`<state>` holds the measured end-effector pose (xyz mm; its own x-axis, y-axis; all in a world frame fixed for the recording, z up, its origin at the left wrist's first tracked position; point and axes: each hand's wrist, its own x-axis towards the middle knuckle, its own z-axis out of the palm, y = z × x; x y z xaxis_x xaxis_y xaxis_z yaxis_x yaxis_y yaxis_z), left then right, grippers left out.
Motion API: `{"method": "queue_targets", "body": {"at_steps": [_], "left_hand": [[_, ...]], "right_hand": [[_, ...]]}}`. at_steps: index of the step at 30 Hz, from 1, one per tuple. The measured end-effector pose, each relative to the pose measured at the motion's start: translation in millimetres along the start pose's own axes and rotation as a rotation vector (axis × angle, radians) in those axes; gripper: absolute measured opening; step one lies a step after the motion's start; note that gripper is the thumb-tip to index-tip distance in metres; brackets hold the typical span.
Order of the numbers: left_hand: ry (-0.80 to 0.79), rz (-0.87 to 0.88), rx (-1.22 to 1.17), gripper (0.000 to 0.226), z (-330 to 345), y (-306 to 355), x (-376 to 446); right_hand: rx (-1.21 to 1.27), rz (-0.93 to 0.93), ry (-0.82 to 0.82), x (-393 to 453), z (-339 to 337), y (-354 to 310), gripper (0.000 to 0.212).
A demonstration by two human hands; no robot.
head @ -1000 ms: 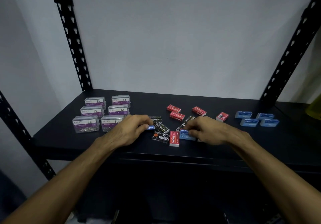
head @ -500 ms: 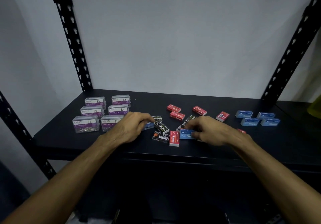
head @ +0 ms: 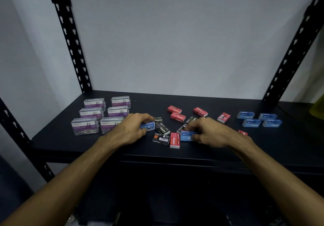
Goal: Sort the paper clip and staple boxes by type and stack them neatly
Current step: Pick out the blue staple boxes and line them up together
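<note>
Nearest us, our left hand (head: 129,129) pinches one blue staple box (head: 147,126) and our right hand (head: 208,132) curls its fingers round another blue box (head: 187,135), likely bound for the blue group (head: 259,120) at far right. Behind lie red boxes (head: 177,113), and paper clip boxes (head: 101,115) at left.

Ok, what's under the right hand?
The right hand pinches a blue staple box on the shelf. A red box peeks out behind the wrist. Anything else beneath the palm is covered.
</note>
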<state>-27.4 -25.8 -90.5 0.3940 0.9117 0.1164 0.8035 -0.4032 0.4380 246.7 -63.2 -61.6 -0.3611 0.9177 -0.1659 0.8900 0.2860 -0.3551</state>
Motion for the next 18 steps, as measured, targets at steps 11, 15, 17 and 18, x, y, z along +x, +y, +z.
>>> {"method": "queue_targets", "body": {"at_steps": [11,15,17,18], "left_hand": [[0.041,-0.032,0.096,0.02,1.1,5.7,0.0],[0.063,-0.03,0.104,0.018,-1.5,5.6,1.4],[0.069,-0.019,0.093,0.017,-4.0,8.0,3.5],[0.076,-0.007,0.077,0.016,-5.2,10.2,4.9]], "right_hand": [[0.003,0.028,-0.009,2.3,0.9,-1.1,0.026],[0.055,0.012,0.041,-0.3,0.6,-1.4,0.018],[0.092,0.005,0.084,-3.2,-1.9,-1.4,0.014],[0.099,0.007,0.106,-4.4,-3.8,-0.6,0.014]]}}
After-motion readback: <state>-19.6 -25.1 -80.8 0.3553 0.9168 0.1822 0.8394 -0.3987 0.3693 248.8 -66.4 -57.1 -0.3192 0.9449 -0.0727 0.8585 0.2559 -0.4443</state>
